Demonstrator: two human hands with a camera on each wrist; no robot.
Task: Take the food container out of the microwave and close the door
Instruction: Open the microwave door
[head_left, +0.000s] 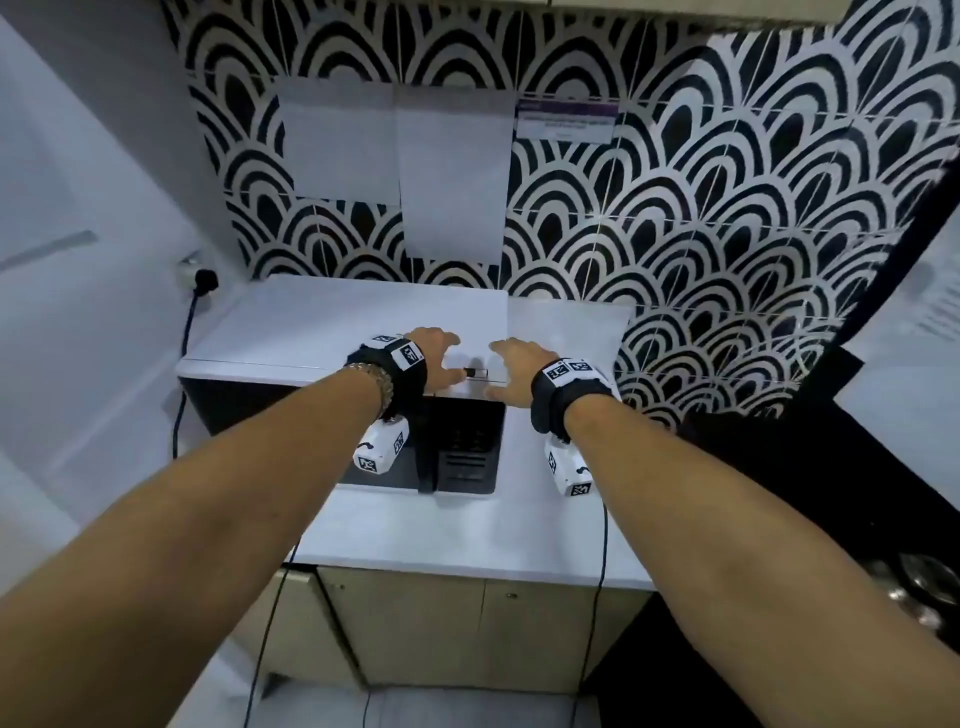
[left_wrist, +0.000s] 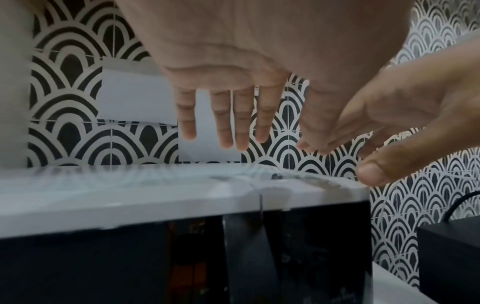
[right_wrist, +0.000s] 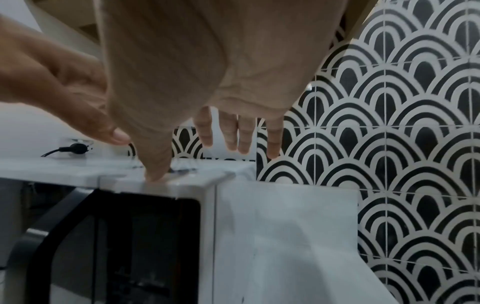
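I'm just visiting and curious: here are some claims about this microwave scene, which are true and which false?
1. Both hands hover over the top of the microwave. True.
2. The left hand grips a food container. False: it holds nothing, fingers straight.
3. The microwave door is shut. True, as far as the head view shows.
4. The wall behind is plain white. False: the tiles carry black and white arches.
5. The right hand holds nothing, fingers spread. True.

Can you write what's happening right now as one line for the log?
left hand: open, over microwave top | right hand: open, thumb touching top | door: looks closed | food container: not visible
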